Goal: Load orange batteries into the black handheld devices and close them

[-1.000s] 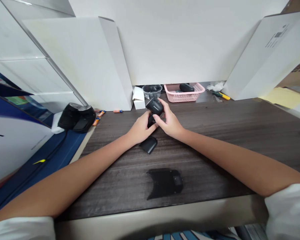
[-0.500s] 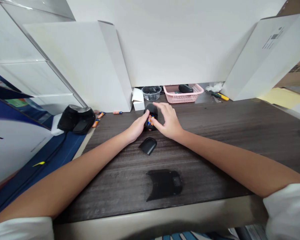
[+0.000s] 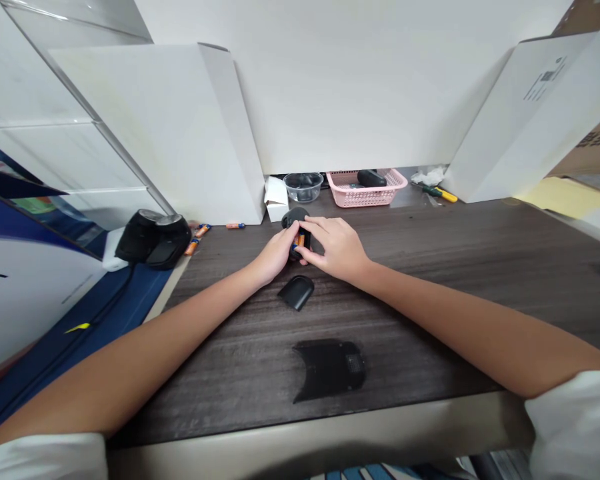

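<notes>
A black computer mouse (image 3: 296, 215) with its battery bay open is gripped by my left hand (image 3: 275, 253), the thumb lying along its near side. Inside the bay sit orange-and-blue batteries (image 3: 301, 239), partly covered by fingers. My right hand (image 3: 337, 247) comes in from the right, with thumb and index finger closed at the two ends of a battery in the bay. Just below the hands, a curved black battery cover (image 3: 297, 292) rests on the dark table (image 3: 220, 347).
A flat dark patterned piece (image 3: 330, 370) lies near the front edge. Loose batteries (image 3: 195, 241) lie at the left by a black shaver-like device (image 3: 153, 239). Along the back stand a small white box (image 3: 277, 199), a clear bowl (image 3: 304, 189), a pink basket (image 3: 367, 196) and a yellow-handled screwdriver (image 3: 446, 195).
The mouse has turned and shifted slightly left in my hands. My right index finger has come down closer to the battery bay, and the right hand covers more of the mouse.
</notes>
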Demonstrator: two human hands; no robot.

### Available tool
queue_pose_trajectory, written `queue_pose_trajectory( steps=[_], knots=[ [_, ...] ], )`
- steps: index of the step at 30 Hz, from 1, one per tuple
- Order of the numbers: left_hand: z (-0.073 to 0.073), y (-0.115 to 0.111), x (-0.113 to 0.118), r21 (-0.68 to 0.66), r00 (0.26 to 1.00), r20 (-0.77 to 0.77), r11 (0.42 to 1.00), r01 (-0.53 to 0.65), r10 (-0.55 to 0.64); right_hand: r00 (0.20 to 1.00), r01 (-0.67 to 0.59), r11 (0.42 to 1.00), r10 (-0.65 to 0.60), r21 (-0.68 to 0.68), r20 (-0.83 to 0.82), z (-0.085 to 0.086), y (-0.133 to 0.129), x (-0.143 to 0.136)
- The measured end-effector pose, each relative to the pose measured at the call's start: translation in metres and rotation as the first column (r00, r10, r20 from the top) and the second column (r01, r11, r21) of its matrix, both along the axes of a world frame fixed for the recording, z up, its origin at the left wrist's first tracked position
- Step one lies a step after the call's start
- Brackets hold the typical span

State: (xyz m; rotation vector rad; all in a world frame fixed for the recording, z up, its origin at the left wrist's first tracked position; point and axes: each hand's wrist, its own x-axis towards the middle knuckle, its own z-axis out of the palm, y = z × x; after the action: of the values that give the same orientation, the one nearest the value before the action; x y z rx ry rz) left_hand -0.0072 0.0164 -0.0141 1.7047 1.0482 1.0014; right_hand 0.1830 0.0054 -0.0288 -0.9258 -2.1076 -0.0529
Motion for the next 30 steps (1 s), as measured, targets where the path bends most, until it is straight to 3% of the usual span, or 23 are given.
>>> queue_pose_trajectory(
  steps=[4, 11, 13, 15, 17, 20, 24, 30],
  knots=[
    [-0.001, 0.002, -0.001, -0.151, 0.994, 0.108, 0.989, 0.003, 0.013, 0.997, 0.007, 0.998, -0.011, 0.064, 0.076, -0.001, -0.001, -0.004],
    [-0.012, 0.005, -0.005, -0.046, 0.969, 0.189, 0.987, -0.154, 0.16, 0.99, 0.123, 0.992, -0.125, 0.034, 0.059, 0.003, -0.005, -0.002],
    [-0.013, 0.006, -0.006, 0.028, 0.962, 0.191, 0.979, -0.203, 0.194, 0.995, 0.041, 0.998, -0.045, 0.048, 0.087, 0.003, -0.007, -0.002],
    [-0.012, 0.006, -0.007, 0.074, 0.955, 0.199, 0.968, -0.239, 0.22, 0.981, -0.12, 0.992, 0.111, 0.045, 0.158, 0.002, -0.008, -0.004],
    [-0.01, 0.006, -0.007, 0.056, 0.947, 0.212, 0.964, -0.26, 0.243, 0.94, -0.266, 0.964, 0.255, 0.022, 0.229, 0.002, -0.009, -0.004],
    [-0.004, 0.004, -0.006, -0.005, 0.931, 0.218, 0.955, -0.298, 0.292, 0.892, -0.368, 0.93, 0.359, -0.021, 0.274, 0.002, -0.011, -0.004],
    [0.001, 0.0, -0.004, -0.018, 0.929, 0.21, 0.952, -0.307, 0.303, 0.874, -0.4, 0.914, 0.402, -0.064, 0.273, 0.0, -0.01, -0.005],
    [-0.003, 0.001, -0.004, -0.015, 0.94, 0.194, 0.959, -0.283, 0.281, 0.927, -0.247, 0.96, 0.273, -0.129, 0.259, -0.001, -0.009, -0.005]
  ],
)
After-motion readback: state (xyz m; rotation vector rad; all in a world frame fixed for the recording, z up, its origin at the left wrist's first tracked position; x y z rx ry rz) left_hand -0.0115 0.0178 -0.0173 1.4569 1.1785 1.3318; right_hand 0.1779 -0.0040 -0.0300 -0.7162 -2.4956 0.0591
